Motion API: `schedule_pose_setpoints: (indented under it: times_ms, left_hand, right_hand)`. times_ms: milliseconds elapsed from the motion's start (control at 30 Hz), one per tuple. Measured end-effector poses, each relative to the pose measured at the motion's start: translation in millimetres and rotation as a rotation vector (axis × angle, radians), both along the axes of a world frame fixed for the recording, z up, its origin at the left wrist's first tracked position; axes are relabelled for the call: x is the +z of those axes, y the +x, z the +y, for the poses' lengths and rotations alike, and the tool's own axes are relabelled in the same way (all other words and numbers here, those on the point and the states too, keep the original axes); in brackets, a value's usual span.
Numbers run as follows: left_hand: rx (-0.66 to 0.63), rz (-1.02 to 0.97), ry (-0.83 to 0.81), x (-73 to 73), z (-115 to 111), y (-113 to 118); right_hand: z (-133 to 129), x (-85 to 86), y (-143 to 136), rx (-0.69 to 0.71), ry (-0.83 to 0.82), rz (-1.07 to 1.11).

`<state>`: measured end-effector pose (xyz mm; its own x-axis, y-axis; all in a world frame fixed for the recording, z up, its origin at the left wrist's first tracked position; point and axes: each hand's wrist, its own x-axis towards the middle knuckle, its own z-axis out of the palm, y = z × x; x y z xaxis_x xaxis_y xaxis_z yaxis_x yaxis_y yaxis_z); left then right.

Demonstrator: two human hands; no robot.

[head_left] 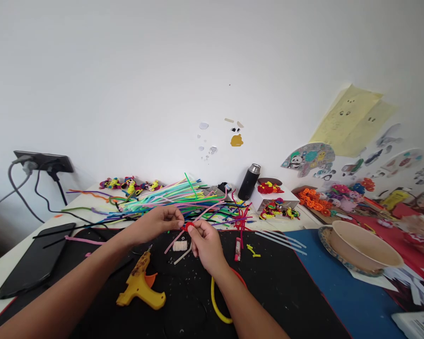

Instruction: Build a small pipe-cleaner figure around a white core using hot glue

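Note:
Over the far part of the black mat, my left hand [165,220] and my right hand [207,242] meet with fingers pinched. Between their fingertips is a small curled piece of red pipe cleaner [189,226], partly covered by the right thumb. Just below the hands lie a spool of cream thread [180,246] and a pale stick. A yellow glue gun [140,285] rests on the mat, between my forearms. A yellow ring-shaped piece [217,303] is partly hidden under my right forearm.
Behind the hands spreads a heap of colourful pipe cleaners [162,200]. A black flask [249,182] stands by a white box [282,200]. Glue sticks [281,242] and a beige bowl [363,245] are at right; a black tablet-like slab [35,263] lies at left.

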<state>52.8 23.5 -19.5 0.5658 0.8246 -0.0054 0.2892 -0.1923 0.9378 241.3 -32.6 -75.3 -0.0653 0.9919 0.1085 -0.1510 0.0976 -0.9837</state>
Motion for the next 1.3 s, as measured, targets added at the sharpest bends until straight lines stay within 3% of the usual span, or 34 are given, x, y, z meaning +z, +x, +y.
schedule_pose_setpoints:
  times_ms: [300,467,667,767,900,1000,1133,1300]
  left_hand:
    - [-0.041,-0.221,-0.304,13.7,2.0,-22.6]
    - [0.011,-0.476,-0.444,6.0,8.4,-28.9]
    - [0.322,-0.854,-0.572,-16.2,23.3,-18.3]
    - [0.349,-0.693,-0.558,-23.5,19.9,-7.6]
    - [0.086,-0.338,-0.431,-22.4,1.0,12.2]
    - [-0.063,-0.213,-0.267,-18.6,-11.9,26.3]
    - [0.050,-0.251,-0.143,-19.1,-17.9,36.0]
    - [0.145,-0.283,-0.103,-19.9,-17.1,37.3]
  right_hand:
    - [3.8,-4.1,1.2,0.018,-0.027,0.109]
    - [5.3,-2.5,2.6,-0.021,-0.080,0.192]
    - [7.1,1.1,3.6,-0.055,-0.131,0.327]
    - [7.7,0.4,3.9,-0.062,-0.151,0.374]
    - [6.9,0.5,3.9,-0.066,-0.159,0.401]
    - [6.4,1.5,3.8,-0.074,-0.152,0.392]
    - [6.3,2.1,2.6,-0.077,-0.139,0.369]
    - [4.0,2.5,-0.7,-0.049,-0.120,0.333]
